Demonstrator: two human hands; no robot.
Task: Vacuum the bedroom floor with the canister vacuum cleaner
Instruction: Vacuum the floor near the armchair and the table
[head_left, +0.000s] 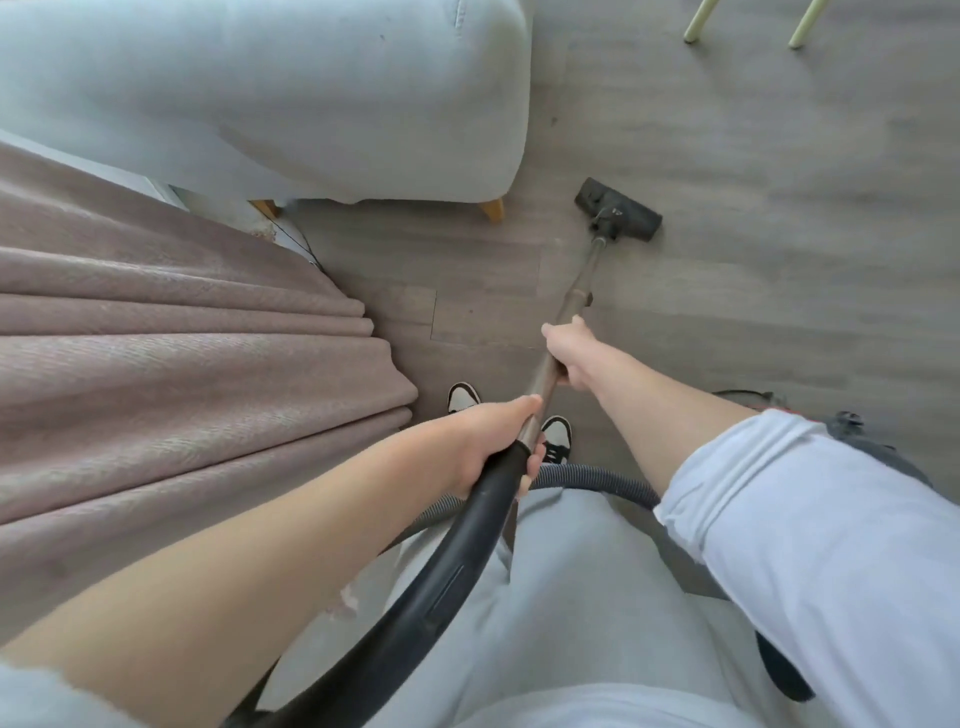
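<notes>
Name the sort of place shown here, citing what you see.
Probably a room in a home, maybe a bedroom: wood-look floor, long curtain, upholstered light-blue furniture on wooden legs.

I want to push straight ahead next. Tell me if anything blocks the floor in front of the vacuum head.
Nothing visible lies ahead of the vacuum head; the floor beyond is bare up to two chair legs far off. The sofa stands to its left.
</notes>
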